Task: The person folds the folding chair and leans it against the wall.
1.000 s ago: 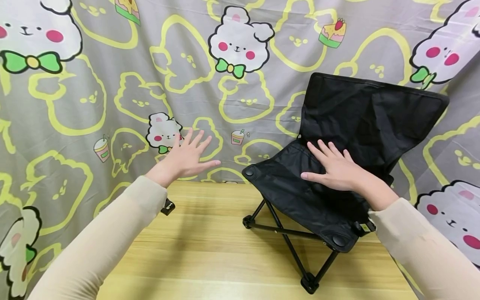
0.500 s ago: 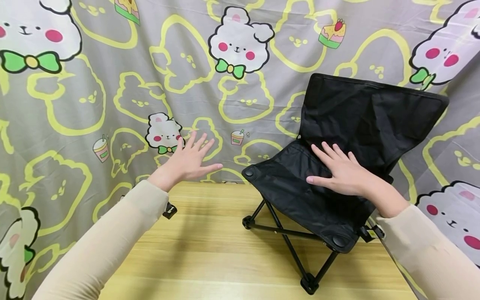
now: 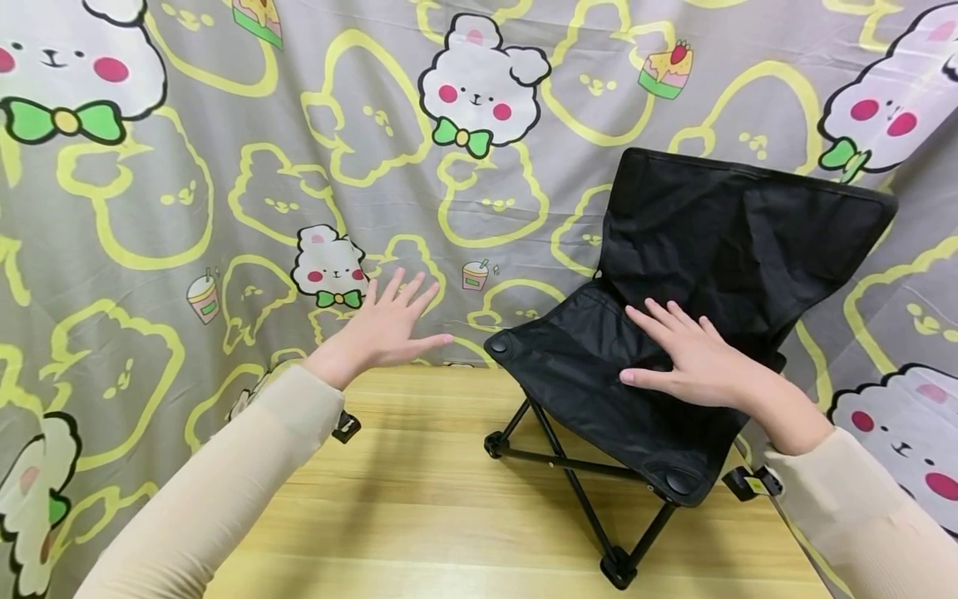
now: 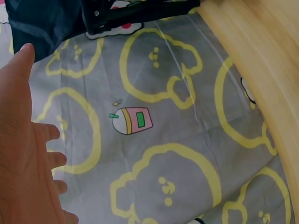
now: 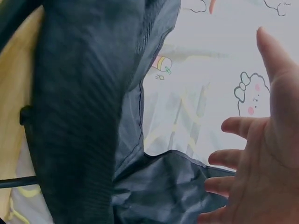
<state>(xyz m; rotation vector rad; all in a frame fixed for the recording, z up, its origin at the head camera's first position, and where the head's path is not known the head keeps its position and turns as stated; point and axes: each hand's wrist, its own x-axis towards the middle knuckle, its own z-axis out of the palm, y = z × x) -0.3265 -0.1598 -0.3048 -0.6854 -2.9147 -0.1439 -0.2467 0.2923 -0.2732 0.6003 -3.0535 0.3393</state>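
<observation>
A black folding chair [image 3: 599,358] with a fabric seat and backrest stands unfolded on the right of the wooden surface. My right hand [image 3: 692,358] hovers in front of it, fingers spread and straight, holding nothing. In the right wrist view a gap shows between that hand [image 5: 266,149] and the chair's dark fabric [image 5: 84,116]. To the left of the chair, my left hand [image 3: 382,329] is held in the air with its fingers spread and nothing in it. Part of the chair [image 4: 46,23] shows at the top of the left wrist view, beyond the thumb.
A grey curtain [image 3: 404,191] printed with white bears and yellow outlines hangs behind and at both sides. The chair's crossed black legs [image 3: 576,491] rest on the light wooden surface [image 3: 404,499]. A small black device [image 3: 752,482] sits at the right cuff, another [image 3: 346,428] at the left.
Both hands have drifted slightly to the right and down, with fingers still spread. The chair has not moved.
</observation>
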